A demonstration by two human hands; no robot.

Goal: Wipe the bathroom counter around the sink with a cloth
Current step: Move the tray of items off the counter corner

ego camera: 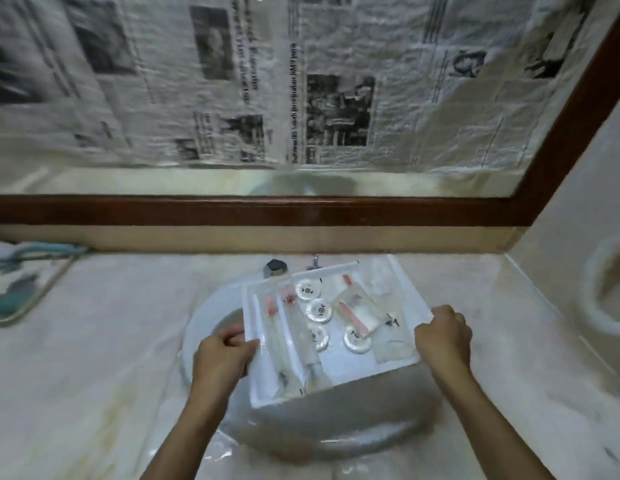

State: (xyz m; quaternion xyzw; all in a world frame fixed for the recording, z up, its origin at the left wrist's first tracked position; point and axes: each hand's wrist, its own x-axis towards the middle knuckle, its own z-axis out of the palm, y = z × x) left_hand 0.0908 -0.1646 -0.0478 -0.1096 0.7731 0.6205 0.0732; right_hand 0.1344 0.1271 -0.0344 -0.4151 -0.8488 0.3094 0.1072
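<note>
Both hands grip a white rectangular plastic tray (410, 284) held just above the round white sink (203, 329): the left hand (222, 355) pinches its near left corner, thumb on top, and the right hand (443, 337) curls over its right edge. Four round white wrapped discs (319, 310) lie in the tray's wide middle compartment, beside at least three clear sachets with pink tips (350, 315); the narrow left compartments hold long clear packets, too blurred to count. One beige marbled counter (94, 341) surrounds the sink. Behind the sink runs one brown wooden mirror frame (267, 211), with newspaper sheets (336, 81) covering the glass. I cannot tell where the cloth is
</note>
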